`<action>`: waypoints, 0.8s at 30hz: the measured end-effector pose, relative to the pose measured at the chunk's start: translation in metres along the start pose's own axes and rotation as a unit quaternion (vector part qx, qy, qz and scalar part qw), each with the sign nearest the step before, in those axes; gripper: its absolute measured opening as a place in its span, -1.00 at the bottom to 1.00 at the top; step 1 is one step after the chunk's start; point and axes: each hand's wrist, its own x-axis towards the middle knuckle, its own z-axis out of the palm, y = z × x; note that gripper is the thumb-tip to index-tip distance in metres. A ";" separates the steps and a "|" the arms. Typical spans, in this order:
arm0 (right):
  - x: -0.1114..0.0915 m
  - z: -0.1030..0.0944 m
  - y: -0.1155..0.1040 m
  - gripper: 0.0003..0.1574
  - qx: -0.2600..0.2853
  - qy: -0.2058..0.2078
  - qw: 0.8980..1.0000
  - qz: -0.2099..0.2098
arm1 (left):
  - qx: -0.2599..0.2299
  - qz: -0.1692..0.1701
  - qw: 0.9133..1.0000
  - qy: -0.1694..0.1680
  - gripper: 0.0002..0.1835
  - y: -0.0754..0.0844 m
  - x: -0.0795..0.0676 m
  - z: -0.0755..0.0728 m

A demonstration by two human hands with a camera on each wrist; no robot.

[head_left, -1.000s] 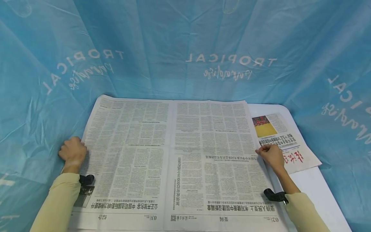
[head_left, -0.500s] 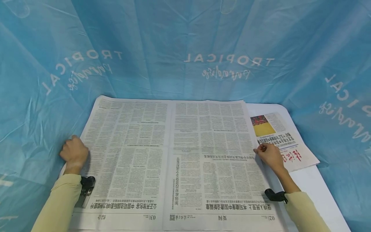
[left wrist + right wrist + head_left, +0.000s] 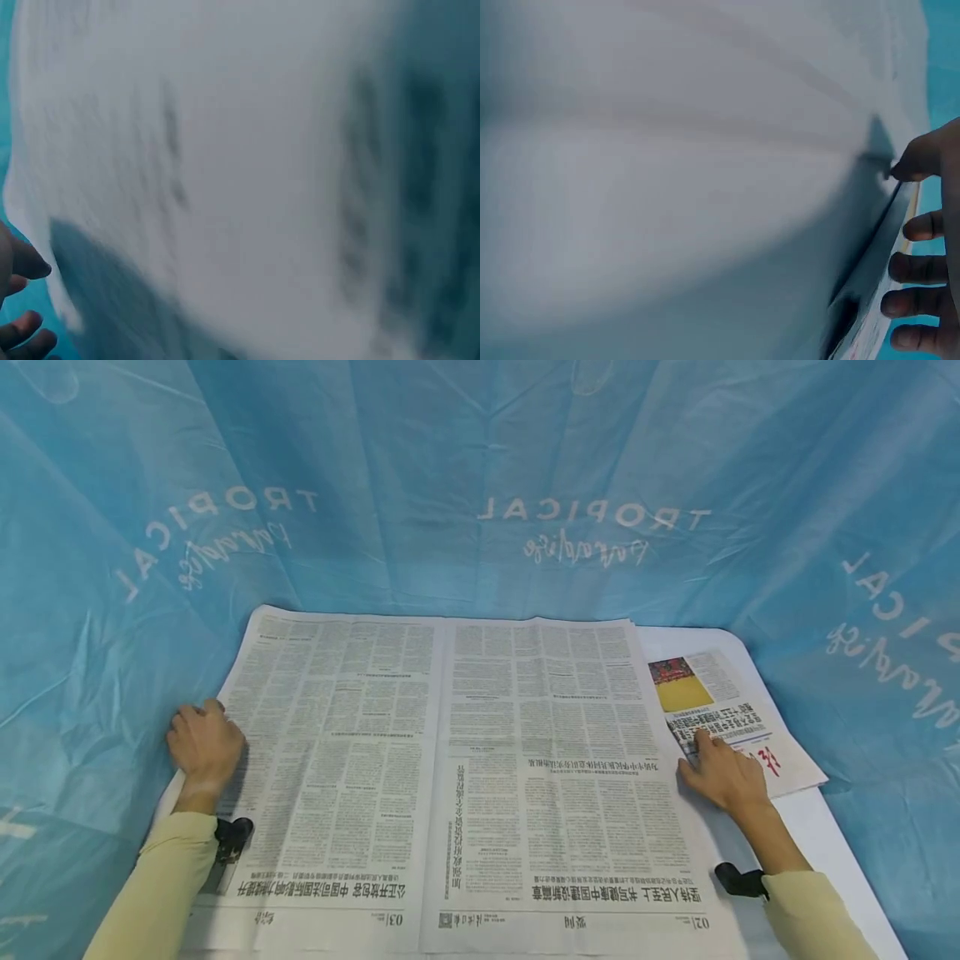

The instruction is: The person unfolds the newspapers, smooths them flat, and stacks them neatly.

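Observation:
A large newspaper (image 3: 480,727) lies spread open, its print upside down in the head view, with a fold down the middle. Over its left edge is my left hand (image 3: 204,743); the left wrist view shows this hand's thumb and fingers (image 3: 28,259) apart, with nothing between them. At the right edge my right hand (image 3: 723,772) has its thumb by the sheet's border and its index finger stretched over a folded newspaper (image 3: 738,689). In the right wrist view the thumb (image 3: 915,161) is right at the paper's edge and the other fingers are spread.
The folded newspaper has a red and yellow picture and red lettering. Both papers lie on a white table (image 3: 832,868). Blue curtains (image 3: 480,460) with white lettering surround its back and sides. Each wrist wears a black camera mount (image 3: 738,881).
My right hand has let go of the newspaper's right edge, shifting slightly right with its fingers spreading. My left hand has moved a little right and away from me. The newspaper stays nearly in place.

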 end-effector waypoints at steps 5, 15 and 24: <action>-0.007 0.000 0.006 -0.34 -0.045 -0.025 0.999 -0.005 | -0.037 0.066 0.997 0.001 -0.79 0.029 -0.001 0.002; -0.010 -0.003 0.017 -0.41 0.015 -0.017 0.999 0.033 | -0.193 0.174 0.954 -0.149 -0.84 0.116 -0.026 0.019; -0.020 -0.002 0.012 -0.79 0.121 0.100 0.987 0.033 | -0.254 0.250 0.909 -0.216 -0.87 0.167 -0.048 0.035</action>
